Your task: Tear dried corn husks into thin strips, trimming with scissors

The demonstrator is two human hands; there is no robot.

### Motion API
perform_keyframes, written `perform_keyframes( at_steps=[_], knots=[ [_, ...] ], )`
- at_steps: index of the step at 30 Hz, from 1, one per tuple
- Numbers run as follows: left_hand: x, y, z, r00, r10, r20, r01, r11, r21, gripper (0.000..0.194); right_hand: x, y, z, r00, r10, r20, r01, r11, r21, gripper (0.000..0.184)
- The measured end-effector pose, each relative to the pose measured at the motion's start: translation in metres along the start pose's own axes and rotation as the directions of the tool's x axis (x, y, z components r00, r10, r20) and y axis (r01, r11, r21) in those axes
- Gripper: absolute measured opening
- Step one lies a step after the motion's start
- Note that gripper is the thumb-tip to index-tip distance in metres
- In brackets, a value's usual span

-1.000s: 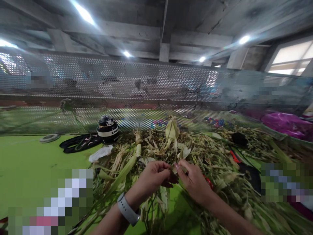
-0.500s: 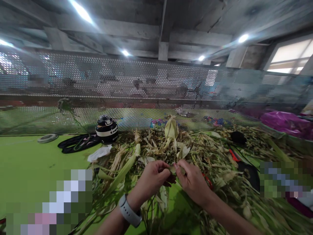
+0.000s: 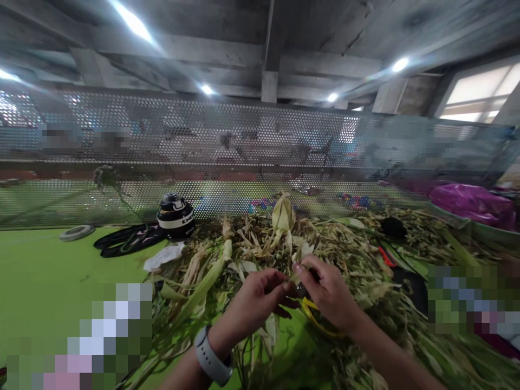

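Note:
My left hand, with a pale watch strap on its wrist, pinches one end of a small pale green husk strip. My right hand grips the other end between thumb and fingers, close to my left fingertips. Under the right palm a yellow loop shows, like a scissor handle; the rest of it is hidden. A heap of dried corn husks and leaves lies around and beyond both hands. One upright pale husk stands at the back of it.
A perforated metal screen closes off the far side. On the green tabletop at left are a black jar-like object, a black pouch, a tape ring and white tissue. A magenta bag sits at right.
My right hand has lifted and turned slightly, and the fingers of my left hand have spread a little. A yellow loop now shows below the right hand, where a red one showed before.

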State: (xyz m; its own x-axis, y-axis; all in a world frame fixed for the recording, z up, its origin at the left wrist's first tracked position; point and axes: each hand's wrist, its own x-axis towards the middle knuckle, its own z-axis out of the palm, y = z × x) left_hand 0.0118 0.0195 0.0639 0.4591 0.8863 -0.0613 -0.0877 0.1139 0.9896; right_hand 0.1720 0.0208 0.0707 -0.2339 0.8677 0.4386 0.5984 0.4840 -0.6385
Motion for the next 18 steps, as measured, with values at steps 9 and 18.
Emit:
perform_keyframes(
  at_steps=[9, 18],
  knots=[
    [-0.001, -0.001, 0.001, 0.978, 0.171, -0.117, -0.158, 0.980, 0.120, 0.032, -0.002, -0.001, 0.004, 0.981, 0.146, 0.129, -0.183, 0.919, 0.350, 0.032],
    [0.000, 0.000, 0.001, 0.903, 0.221, -0.368, -0.225, 0.974, 0.032, 0.034, -0.007, -0.003, 0.019, 0.932, 0.137, 0.337, -0.321, 0.746, 0.583, 0.029]
  ],
)
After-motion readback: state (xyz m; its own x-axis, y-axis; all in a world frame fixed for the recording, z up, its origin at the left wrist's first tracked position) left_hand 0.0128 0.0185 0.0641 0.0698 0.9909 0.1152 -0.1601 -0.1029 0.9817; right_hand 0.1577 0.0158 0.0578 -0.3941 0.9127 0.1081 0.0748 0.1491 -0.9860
